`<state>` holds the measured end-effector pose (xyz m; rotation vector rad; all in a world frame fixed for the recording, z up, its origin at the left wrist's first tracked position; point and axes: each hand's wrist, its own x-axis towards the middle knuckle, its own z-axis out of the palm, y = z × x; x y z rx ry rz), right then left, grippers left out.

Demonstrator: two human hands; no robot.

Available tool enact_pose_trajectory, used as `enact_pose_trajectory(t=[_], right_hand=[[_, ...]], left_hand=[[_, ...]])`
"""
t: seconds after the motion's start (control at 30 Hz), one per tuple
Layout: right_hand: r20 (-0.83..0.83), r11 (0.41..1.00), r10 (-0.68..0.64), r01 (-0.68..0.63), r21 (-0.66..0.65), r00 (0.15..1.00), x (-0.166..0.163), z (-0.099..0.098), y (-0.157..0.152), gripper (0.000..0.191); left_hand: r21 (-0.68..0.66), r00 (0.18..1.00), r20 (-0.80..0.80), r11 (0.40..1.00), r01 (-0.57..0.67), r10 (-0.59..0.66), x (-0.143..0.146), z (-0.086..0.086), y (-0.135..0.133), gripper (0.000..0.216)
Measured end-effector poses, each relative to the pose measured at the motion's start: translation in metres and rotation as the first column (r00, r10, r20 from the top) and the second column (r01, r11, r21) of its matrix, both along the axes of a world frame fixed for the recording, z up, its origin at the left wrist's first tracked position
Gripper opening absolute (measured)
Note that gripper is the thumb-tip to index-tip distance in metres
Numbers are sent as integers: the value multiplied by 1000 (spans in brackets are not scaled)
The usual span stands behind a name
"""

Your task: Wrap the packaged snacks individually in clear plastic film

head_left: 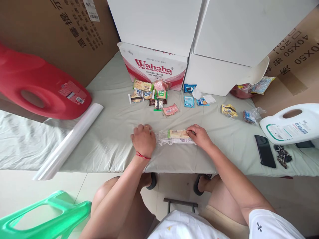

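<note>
Flat on the cloth between my hands lies a long wrapped biscuit packet (177,133) with a green edge. Clear crinkled plastic (163,138) surrounds it, and a strip with pale printing shows along its lower side. My right hand (200,135) pinches the packet's right end between thumb and fingers. At the left end, my left hand (144,139) is closed with curled fingers against the gathered plastic; its fingertips are partly hidden. Beyond my hands sits a pile of small wrapped snacks (148,94), with a pink packet (170,110) nearest to me.
Blue packets (189,101) lie right of the pile, a yellow packet (229,111) farther right. A Wahaha carton (156,68) stands behind. A plastic film roll (69,141) and red jug (47,86) are left; a white jug (294,122), phone (265,151) and keys (282,156) are right.
</note>
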<state>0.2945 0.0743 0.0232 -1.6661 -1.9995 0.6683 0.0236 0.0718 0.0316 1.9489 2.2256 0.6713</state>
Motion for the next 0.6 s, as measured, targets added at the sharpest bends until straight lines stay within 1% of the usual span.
enact_pose_trajectory(t=[0.03,0.07,0.1,0.13,0.17,0.2,0.23,0.27,0.3,0.37,0.43,0.5,0.53,0.57,0.6], right_hand=[[10,1000,-6,6,3,1000,-1,-1,-1,19],[26,1000,-8,8,6,1000,-2,-1,-2,20],[43,1000,-7,7,9,999,-3,0,-3,21],[60,1000,-3,2,15,998,-5,0,-4,21],[73,1000,7,-9,22,997,-6,1,-5,22],[78,999,22,-24,26,997,-6,2,-5,22],[72,999,39,-41,26,997,-5,3,-4,22],[54,998,55,-56,20,997,-2,4,-3,21],[28,998,64,-64,8,998,4,4,-2,20],[-16,1000,26,-27,-11,1000,22,4,3,16],[-1,994,-106,106,4,994,49,3,8,14],[31,967,-253,252,23,967,74,2,10,16],[33,958,-288,287,21,957,83,1,10,20],[24,959,-285,285,12,958,88,2,10,25],[11,969,-249,249,-2,969,90,2,9,30]], left_hand=[[124,1000,4,992,1,-1,2,3,-1,23],[236,999,17,971,33,-38,6,6,-3,26],[321,988,13,936,142,-154,12,9,-6,27],[368,945,-16,877,310,-328,20,10,-10,29],[358,844,-68,776,519,-532,29,10,-13,32],[304,715,-112,661,686,-690,39,8,-17,37],[216,619,-125,587,780,-776,48,5,-19,43],[134,595,-114,581,803,-795,57,0,-21,48],[61,593,-106,590,805,-798,63,-5,-22,52],[-37,585,-101,591,806,-805,71,-14,-21,54],[-60,598,-108,605,794,-794,71,-19,-21,54],[-44,615,-116,623,781,-780,69,-20,-21,53],[-39,620,-118,628,777,-775,68,-20,-22,53],[-38,623,-118,631,775,-773,67,-19,-22,52],[-40,623,-118,631,775,-773,67,-18,-23,52]])
